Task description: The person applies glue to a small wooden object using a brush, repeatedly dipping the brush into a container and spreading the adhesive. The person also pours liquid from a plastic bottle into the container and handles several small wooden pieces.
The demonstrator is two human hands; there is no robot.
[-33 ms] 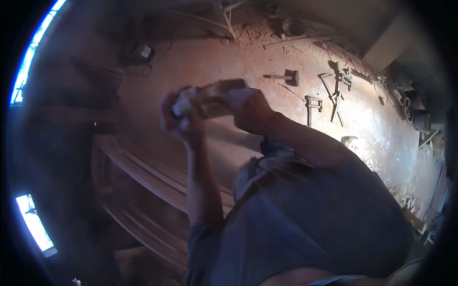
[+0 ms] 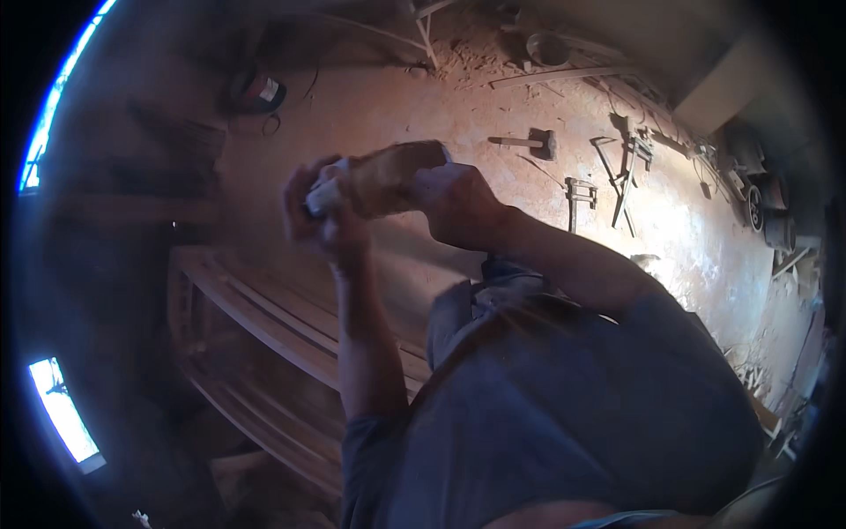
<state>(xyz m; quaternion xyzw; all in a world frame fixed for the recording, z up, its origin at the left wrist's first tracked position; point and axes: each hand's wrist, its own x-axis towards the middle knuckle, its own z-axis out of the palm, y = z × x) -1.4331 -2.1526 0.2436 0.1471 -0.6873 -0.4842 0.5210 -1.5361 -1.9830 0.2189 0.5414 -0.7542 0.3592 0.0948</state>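
Observation:
Up in front of my chest, both hands hold a tan, roughly bottle-shaped thing [image 2: 383,181] lying sideways. Its exact kind is too blurred to make out. My left hand [image 2: 345,234] wraps round its left end, where something whitish [image 2: 326,189] shows between the fingers. At the other end, my right hand [image 2: 463,203] is closed on the darker part, with the fingers partly hidden behind it.
Long curved wooden pieces [image 2: 264,309] are at the lower left. Across the floor lie a mallet [image 2: 542,144], metal clamps [image 2: 627,172], a plank [image 2: 560,78] and wood shavings [image 2: 463,66]. A dark container [image 2: 257,93] stands at the far left.
The tan thing has shifted slightly left and turned, so more of its broad side shows. My left hand has moved a little left with it; both hands keep their hold.

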